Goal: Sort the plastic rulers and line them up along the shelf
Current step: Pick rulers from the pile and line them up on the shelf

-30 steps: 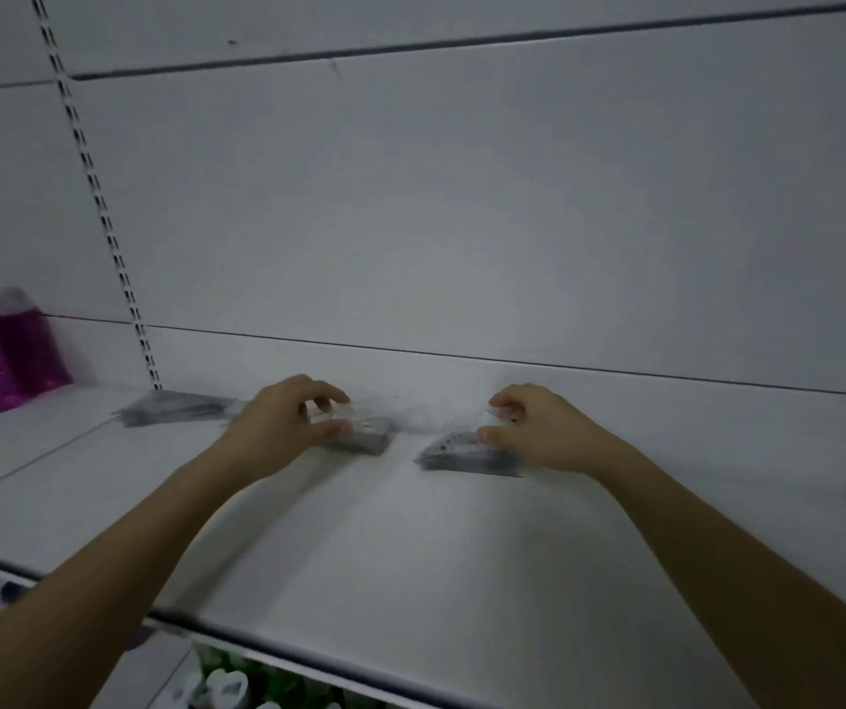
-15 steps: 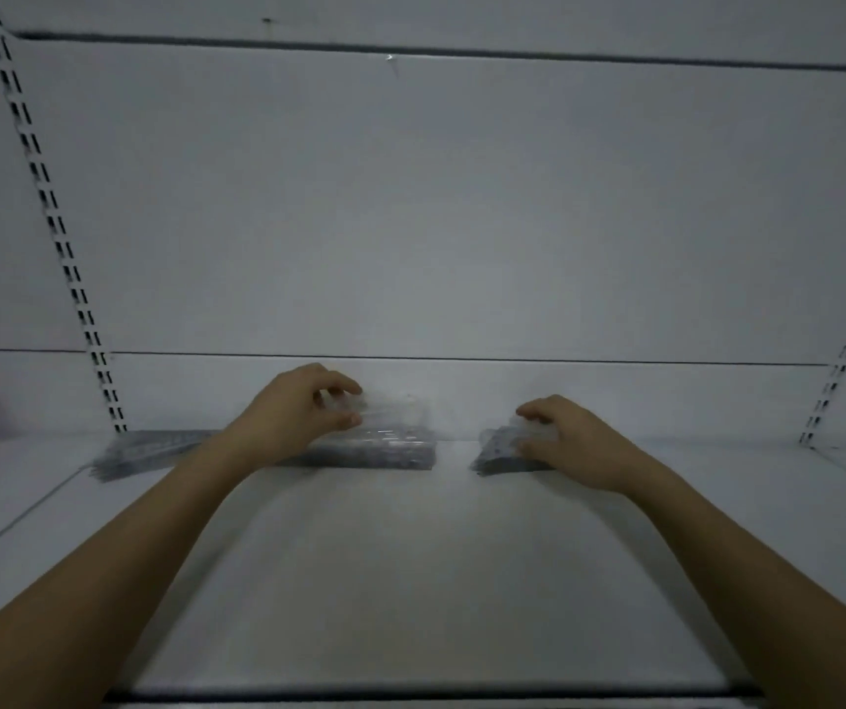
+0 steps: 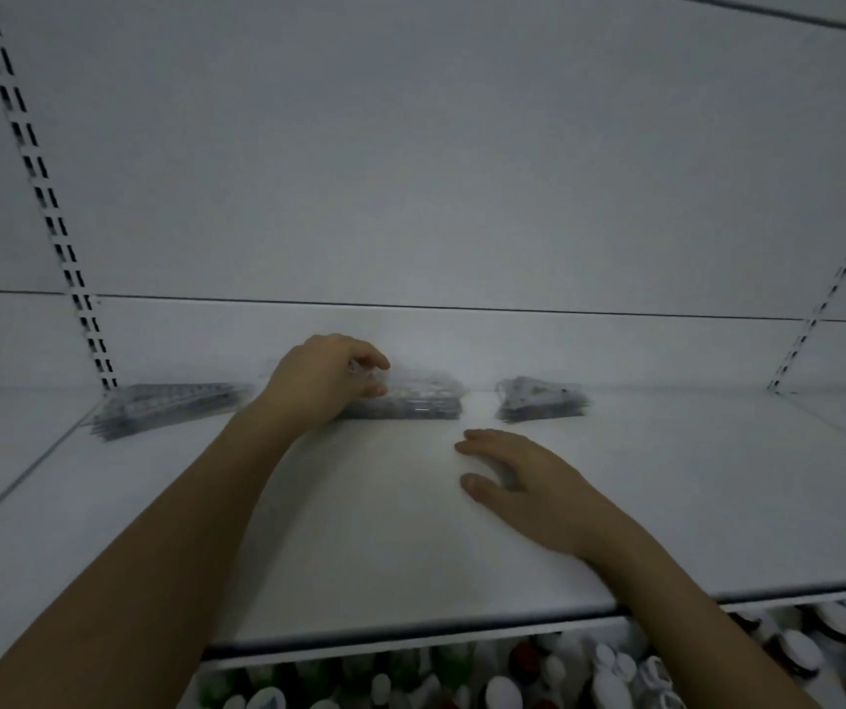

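Observation:
Three packs of clear plastic rulers lie in a row along the back of the white shelf [image 3: 410,529]. My left hand [image 3: 324,378] grips the middle ruler pack [image 3: 421,399], fingers curled over its left end. The right ruler pack [image 3: 541,399] lies alone, with a small gap to the middle one. The left ruler pack [image 3: 165,406] lies slanted by the left upright. My right hand [image 3: 523,481] hovers or rests over the bare shelf in front of the packs, fingers loosely spread, holding nothing.
Slotted uprights [image 3: 47,197] stand at the left and the right [image 3: 830,294] of the white back wall. Below the shelf's front edge [image 3: 462,634], the lower shelf holds several small bottles and jars [image 3: 590,678].
My right hand let go of the right ruler pack and drew back toward me. My left hand stays on the middle pack. The view tilted down, showing the lower shelf.

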The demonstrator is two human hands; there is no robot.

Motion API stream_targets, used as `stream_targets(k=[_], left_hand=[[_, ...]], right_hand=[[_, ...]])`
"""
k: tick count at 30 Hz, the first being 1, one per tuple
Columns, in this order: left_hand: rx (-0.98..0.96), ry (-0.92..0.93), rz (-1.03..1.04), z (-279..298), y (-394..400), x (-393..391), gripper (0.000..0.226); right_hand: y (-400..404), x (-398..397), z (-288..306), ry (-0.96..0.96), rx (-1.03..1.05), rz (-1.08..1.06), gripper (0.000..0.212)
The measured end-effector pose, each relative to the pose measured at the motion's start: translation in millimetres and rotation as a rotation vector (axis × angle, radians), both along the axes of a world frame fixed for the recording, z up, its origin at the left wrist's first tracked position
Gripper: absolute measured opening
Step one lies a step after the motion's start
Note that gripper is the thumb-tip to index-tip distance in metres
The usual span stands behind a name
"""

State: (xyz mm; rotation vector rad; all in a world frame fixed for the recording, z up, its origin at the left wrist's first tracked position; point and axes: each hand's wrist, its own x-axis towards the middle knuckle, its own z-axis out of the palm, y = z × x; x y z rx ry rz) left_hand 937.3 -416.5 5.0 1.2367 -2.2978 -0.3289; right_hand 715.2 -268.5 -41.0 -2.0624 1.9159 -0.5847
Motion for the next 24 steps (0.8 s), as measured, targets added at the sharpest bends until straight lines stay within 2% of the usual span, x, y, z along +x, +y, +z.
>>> stream_targets(k=[9,16,24], left_hand=[[0.020,-0.070,-0.030,-17.0,-8.7,0.1,0.034],[0.010,-0.041,-0.051,-22.7,-10.3,-2.2,0.041],[-0.074,-0.068,-0.053,-20.7,-1.6,-5.9,0.038]], right_hand=[[-0.6,0.4,-0.8,-0.010,-0.018,-0.001,0.045],[-0.5,1.7,0.3,-0.035,-0.017,-0.006,0.043],[-2.0,2.0,-0.3,-0.050,-0.024,-0.025,0.039]])
